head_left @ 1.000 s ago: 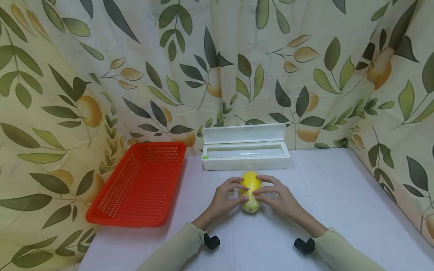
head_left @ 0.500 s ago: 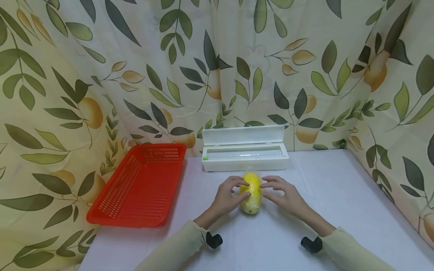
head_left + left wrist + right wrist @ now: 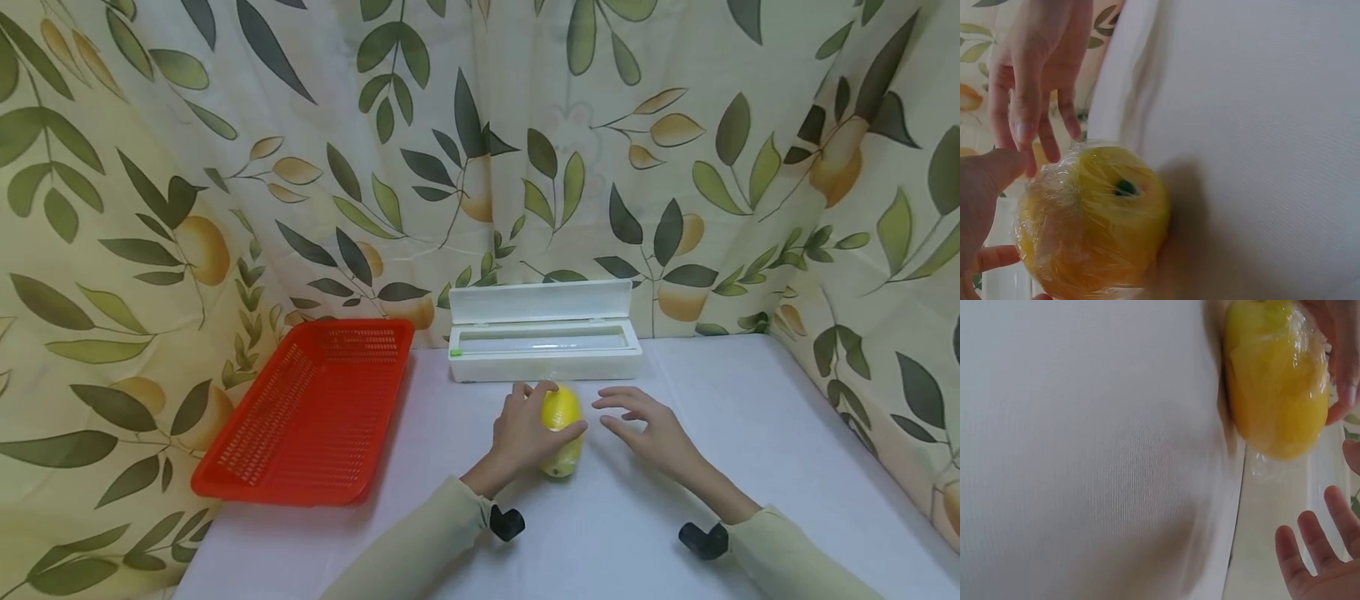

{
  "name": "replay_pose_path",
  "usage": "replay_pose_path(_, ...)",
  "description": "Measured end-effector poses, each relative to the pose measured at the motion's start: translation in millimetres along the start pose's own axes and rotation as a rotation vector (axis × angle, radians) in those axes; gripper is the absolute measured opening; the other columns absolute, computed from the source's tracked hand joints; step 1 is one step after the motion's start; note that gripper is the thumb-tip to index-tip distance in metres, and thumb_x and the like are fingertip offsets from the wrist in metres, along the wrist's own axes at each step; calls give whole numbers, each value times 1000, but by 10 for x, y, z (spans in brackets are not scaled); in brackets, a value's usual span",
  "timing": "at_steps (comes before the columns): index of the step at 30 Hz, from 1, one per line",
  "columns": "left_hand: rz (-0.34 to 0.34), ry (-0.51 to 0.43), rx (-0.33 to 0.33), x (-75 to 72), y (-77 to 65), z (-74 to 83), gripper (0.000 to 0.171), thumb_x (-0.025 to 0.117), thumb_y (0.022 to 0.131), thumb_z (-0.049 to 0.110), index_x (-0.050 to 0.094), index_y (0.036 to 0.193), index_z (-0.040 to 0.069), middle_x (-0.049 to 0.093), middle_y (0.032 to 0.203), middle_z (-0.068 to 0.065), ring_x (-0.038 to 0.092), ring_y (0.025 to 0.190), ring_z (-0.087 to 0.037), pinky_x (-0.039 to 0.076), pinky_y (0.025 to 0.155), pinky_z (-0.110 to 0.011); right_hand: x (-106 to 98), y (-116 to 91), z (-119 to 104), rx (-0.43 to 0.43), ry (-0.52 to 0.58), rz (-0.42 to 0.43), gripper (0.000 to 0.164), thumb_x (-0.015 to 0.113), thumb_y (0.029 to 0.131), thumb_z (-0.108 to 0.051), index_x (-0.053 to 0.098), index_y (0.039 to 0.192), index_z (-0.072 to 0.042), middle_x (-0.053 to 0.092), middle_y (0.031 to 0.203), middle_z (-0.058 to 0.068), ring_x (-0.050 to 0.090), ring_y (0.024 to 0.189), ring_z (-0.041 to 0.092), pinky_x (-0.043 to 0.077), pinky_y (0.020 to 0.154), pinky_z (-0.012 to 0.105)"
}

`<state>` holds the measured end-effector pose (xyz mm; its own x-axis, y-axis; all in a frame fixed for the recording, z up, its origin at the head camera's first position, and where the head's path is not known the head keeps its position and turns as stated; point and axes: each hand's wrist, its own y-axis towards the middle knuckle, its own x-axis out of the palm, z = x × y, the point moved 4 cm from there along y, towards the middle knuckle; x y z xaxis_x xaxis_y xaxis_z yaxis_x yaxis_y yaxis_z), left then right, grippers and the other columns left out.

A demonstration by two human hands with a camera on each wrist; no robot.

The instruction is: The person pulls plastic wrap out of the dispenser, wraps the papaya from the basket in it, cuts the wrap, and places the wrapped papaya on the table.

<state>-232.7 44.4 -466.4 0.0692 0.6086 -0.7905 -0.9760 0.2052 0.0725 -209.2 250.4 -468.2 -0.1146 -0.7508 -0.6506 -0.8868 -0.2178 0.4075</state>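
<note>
An oblong yellow fruit, greener at its near end, lies on the white tablecloth in clear cling film. In the left wrist view a dark green spot marks the end of the wrapped fruit. My left hand reaches over it from the left, thumb across its top and fingers bent round its far left side. To its right, my right hand hovers apart with fingers spread and nothing in them. The right wrist view has the right hand's fingers below the fruit.
Behind the fruit stands a white cling film dispenser, its lid raised, with a green slider at its left end. A red perforated plastic basket sits at the left. A leaf-patterned curtain surrounds the table's back and sides.
My right hand has come off the fruit and drawn away to the right. My left hand has moved right and turned over the fruit, its thumb now across it.
</note>
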Motion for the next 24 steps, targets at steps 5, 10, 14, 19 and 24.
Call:
replay_pose_path(5, -11, 36, -10, 12, 26, 18, 67, 77, 81, 61, 57, 138, 31, 52, 121, -4, 52, 102, -19, 50, 71, -36, -23, 2, 38, 37, -20, -1, 27, 77, 92, -7, 74, 119, -14, 66, 130, 10, 62, 120, 32, 59, 83, 49)
replay_pose_path(10, -31, 55, 10, -10, 34, 34, 66, 79, 82, 57, 58, 138, 29, 52, 119, -3, 50, 99, -17, 47, 68, -32, -59, 13, 58, 50, -30, 3, 29, 76, 92, -6, 73, 120, -13, 66, 129, 10, 62, 119, 33, 59, 83, 49)
replay_pose_path(14, -78, 75, 51, -54, 47, 44, 63, 80, 83, 53, 59, 137, 29, 51, 121, -3, 49, 101, -17, 48, 68, -30, -91, 29, 71, 49, -32, -4, 29, 76, 93, -8, 73, 122, -11, 66, 130, 11, 61, 120, 34, 59, 83, 50)
replay_pose_path(19, -180, 86, 115, -117, 85, 50, 63, 83, 84, 46, 60, 141, 29, 49, 122, -3, 48, 104, -17, 47, 73, -27, -133, 48, 85, 49, -45, 0, 29, 76, 94, -11, 72, 122, -12, 66, 131, 11, 62, 120, 34, 59, 83, 52)
replay_pose_path(24, -261, 136, 220, -187, 128, 58, 65, 84, 86, 39, 60, 145, 26, 54, 121, -2, 49, 105, -16, 46, 77, -24, -164, 65, 69, 47, -50, -3, 30, 76, 93, -10, 72, 122, -14, 66, 129, 10, 63, 118, 34, 59, 83, 51)
